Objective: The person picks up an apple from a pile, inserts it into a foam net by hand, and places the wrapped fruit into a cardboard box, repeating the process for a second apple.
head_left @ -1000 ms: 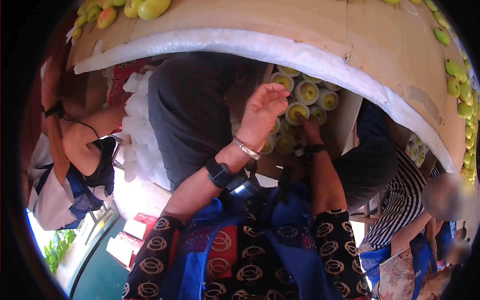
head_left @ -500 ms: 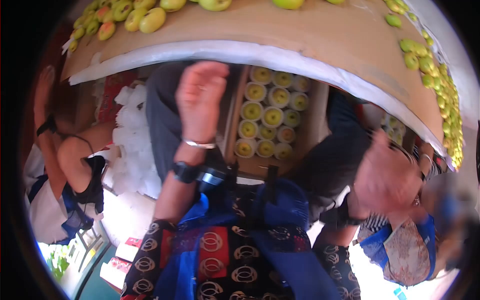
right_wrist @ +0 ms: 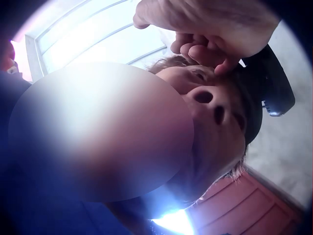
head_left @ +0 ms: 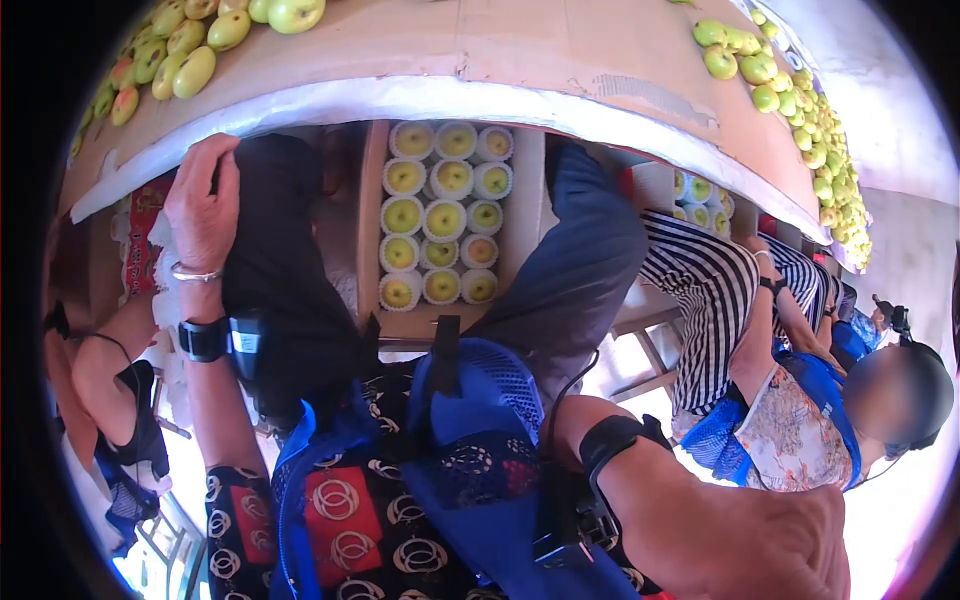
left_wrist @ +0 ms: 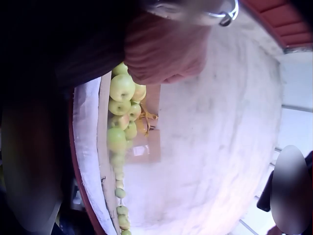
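My left hand [head_left: 203,205] rests by the white padded edge [head_left: 400,98] of the table, fingers loosely bent and nothing seen in them; in the left wrist view the back of this hand [left_wrist: 168,49] is near green apples [left_wrist: 122,88]. My right hand [head_left: 770,540] is raised at the lower right of the head view. In the right wrist view that hand [right_wrist: 210,27] is beside the head, fingers loosely bent, a fingertip at the brow, and holds nothing. Between the knees stands a cardboard box [head_left: 520,190] with rows of apples [head_left: 443,219] in white foam nets.
Loose apples [head_left: 195,70] lie on the cardboard-covered table [head_left: 560,50] at the upper left, with more piled at the right. A second box of netted apples [head_left: 700,200] and a person in striped trousers [head_left: 700,290] are to the right. Another seated person's knee [head_left: 100,370] is at the left.
My right hand has left the apples in the box and risen toward the head. The left hand has moved from above the box to the table edge on the left. The view has shifted right.
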`<state>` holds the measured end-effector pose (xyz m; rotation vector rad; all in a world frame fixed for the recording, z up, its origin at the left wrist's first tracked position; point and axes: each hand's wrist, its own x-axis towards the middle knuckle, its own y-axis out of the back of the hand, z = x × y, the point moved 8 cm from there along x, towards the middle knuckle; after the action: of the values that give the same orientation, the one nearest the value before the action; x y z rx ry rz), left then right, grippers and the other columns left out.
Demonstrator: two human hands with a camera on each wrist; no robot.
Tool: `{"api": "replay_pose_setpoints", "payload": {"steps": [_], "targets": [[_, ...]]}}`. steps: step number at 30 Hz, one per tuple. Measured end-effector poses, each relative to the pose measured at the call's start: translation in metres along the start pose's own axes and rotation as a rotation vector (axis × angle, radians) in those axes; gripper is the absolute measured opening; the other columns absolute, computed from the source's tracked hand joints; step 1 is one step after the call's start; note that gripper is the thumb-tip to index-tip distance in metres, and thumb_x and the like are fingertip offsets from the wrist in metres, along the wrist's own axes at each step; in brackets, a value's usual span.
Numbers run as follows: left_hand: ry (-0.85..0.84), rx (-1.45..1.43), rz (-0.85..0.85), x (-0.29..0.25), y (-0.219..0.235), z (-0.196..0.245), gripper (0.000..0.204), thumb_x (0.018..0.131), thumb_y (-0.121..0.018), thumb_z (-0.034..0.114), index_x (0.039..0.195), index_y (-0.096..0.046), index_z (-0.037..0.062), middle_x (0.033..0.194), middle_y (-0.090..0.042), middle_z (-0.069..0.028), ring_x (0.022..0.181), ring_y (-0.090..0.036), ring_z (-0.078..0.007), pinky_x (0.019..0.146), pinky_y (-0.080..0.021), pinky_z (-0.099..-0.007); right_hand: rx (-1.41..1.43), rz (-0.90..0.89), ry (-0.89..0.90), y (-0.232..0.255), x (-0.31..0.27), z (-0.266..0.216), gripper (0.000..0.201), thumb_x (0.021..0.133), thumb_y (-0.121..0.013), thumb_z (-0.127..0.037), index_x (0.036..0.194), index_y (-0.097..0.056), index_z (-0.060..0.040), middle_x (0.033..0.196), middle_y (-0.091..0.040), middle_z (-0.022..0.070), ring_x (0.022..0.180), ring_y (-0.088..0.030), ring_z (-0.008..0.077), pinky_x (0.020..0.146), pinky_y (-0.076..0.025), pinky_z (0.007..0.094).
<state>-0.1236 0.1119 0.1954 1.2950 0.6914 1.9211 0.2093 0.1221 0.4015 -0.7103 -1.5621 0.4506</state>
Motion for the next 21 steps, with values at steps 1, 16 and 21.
{"api": "replay_pose_setpoints", "payload": {"steps": [1,16,21], "targets": [[0.002,-0.010,-0.009,0.001,0.000,-0.002,0.015,0.080,-0.056,-0.003,0.094,-0.059,0.0008,0.091,-0.062,-0.0115,0.086,-0.061,-0.0243,0.078,-0.046,-0.0292,0.005,-0.071,0.019,0.000,0.001,0.004,0.024,0.069,-0.050,0.011,0.050,-0.051,-0.0030,0.047,-0.045,0.0032,0.039,-0.043,0.0109,0.070,-0.051,0.0296],[0.228,-0.239,0.031,0.000,-0.005,-0.008,0.013,0.083,-0.054,-0.001,0.094,-0.060,-0.0003,0.088,-0.062,-0.0056,0.084,-0.058,-0.0120,0.079,-0.044,-0.0234,0.069,-0.226,-0.261,-0.009,-0.010,0.011,0.025,0.065,-0.048,0.014,0.047,-0.049,-0.0044,0.043,-0.042,0.0040,0.038,-0.042,0.0123,0.066,-0.054,0.0326],[0.247,-0.322,0.073,0.001,-0.007,-0.008,0.011,0.081,-0.057,0.000,0.091,-0.061,0.0011,0.081,-0.063,-0.0048,0.076,-0.059,-0.0102,0.074,-0.045,-0.0222,-0.027,0.083,0.170,0.000,-0.009,0.007,0.027,0.064,-0.046,0.016,0.048,-0.049,-0.0046,0.045,-0.043,0.0036,0.041,-0.044,0.0124,0.075,-0.053,0.0334]]}}
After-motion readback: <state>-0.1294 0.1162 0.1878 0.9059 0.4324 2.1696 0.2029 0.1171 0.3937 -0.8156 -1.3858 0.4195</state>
